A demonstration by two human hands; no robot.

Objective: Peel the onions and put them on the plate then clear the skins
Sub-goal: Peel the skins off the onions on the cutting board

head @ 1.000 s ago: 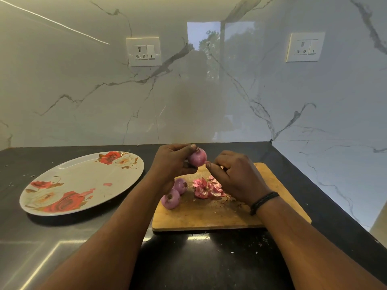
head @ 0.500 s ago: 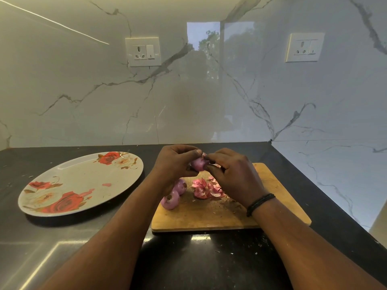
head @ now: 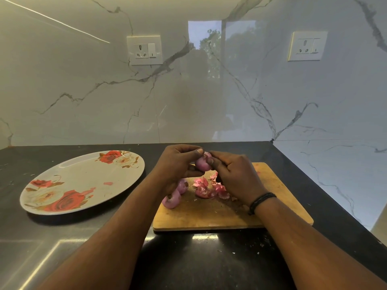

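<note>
Right hand (head: 234, 176) now on onion (head: 202, 164), plate (head: 83, 181) left

right hand (head: 234, 174) back onto held onion (head: 202, 164)

Dim, warm light. The glossy marble wall (head: 209, 91) mirrors a bright window; glare streaks the dark counter (head: 52, 258) below it. Edges bow outward
</note>
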